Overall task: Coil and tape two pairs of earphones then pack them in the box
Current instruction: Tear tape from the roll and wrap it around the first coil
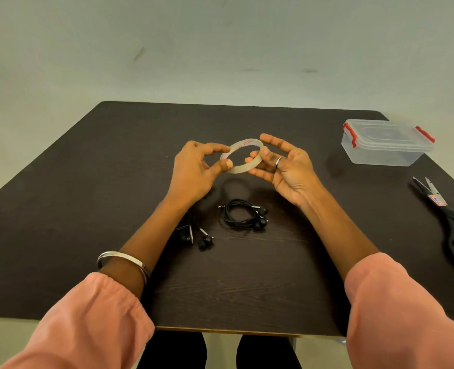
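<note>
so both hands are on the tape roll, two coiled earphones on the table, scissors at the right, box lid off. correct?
Not quite: the box has its lid on, red clips at both ends, as the head view shows. The rest holds: left hand and right hand hold the tape roll, earphones lie below, scissors at right.

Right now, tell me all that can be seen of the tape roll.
The tape roll is a thin ring of clear tape, nearly used up, with red print on its pale inner core. It is held above the dark table, tilted so its hole shows. The left hand pinches its left side; the fingers of the right hand hold its right side. Nothing else touches it.
</note>
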`<state>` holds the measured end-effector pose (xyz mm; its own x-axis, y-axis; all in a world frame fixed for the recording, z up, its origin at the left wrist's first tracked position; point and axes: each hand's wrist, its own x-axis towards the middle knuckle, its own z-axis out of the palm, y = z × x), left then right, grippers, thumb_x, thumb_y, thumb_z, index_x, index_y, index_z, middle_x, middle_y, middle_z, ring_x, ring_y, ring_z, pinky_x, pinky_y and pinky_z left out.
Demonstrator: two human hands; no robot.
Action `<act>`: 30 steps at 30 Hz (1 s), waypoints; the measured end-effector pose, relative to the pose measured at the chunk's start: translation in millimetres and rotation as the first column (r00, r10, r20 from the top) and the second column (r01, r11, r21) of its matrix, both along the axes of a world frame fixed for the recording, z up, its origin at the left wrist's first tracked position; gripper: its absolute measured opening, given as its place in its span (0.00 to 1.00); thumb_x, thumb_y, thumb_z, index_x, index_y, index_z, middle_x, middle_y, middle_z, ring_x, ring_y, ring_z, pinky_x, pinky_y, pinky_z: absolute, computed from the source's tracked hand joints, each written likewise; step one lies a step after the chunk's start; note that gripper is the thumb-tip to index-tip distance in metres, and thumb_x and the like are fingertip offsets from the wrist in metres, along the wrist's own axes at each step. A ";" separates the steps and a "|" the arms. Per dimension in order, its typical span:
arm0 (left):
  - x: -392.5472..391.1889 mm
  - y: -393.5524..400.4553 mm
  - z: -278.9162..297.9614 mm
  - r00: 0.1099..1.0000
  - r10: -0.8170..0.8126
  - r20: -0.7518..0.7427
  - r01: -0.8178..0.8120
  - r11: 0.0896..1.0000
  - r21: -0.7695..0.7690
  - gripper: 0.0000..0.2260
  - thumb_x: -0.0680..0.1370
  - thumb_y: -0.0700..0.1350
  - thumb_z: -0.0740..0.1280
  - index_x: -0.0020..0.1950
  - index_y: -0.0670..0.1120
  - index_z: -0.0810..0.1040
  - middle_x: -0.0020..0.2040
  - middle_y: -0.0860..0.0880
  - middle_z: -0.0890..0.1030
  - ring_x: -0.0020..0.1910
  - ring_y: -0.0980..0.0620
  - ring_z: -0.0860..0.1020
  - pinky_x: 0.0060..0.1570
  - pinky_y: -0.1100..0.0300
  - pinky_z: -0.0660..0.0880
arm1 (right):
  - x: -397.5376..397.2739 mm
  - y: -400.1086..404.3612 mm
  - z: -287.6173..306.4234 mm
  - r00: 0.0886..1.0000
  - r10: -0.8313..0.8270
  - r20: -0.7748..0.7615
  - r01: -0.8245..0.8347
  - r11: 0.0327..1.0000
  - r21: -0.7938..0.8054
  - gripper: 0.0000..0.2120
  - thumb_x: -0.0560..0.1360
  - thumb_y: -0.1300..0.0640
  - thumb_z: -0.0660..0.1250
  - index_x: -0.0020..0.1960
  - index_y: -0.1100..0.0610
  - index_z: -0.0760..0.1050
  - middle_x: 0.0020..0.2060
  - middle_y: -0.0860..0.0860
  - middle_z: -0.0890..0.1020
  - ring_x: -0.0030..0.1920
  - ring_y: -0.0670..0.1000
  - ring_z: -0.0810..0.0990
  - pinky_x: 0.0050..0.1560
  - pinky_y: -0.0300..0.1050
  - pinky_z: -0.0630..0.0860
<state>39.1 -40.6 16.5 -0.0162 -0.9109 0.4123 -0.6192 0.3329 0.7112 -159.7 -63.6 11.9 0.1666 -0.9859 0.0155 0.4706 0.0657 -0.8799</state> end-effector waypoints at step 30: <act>-9.2 3.3 -0.3 0.993 -0.065 0.098 0.093 0.945 -0.314 0.04 0.77 0.33 0.62 0.46 0.38 0.76 0.39 0.46 0.78 0.34 0.49 0.78 0.34 0.51 0.78 | 23.9 15.6 5.7 0.950 -0.001 -0.313 -0.091 0.955 -0.281 0.33 0.65 0.76 0.73 0.66 0.56 0.72 0.50 0.56 0.82 0.50 0.52 0.84 0.49 0.44 0.81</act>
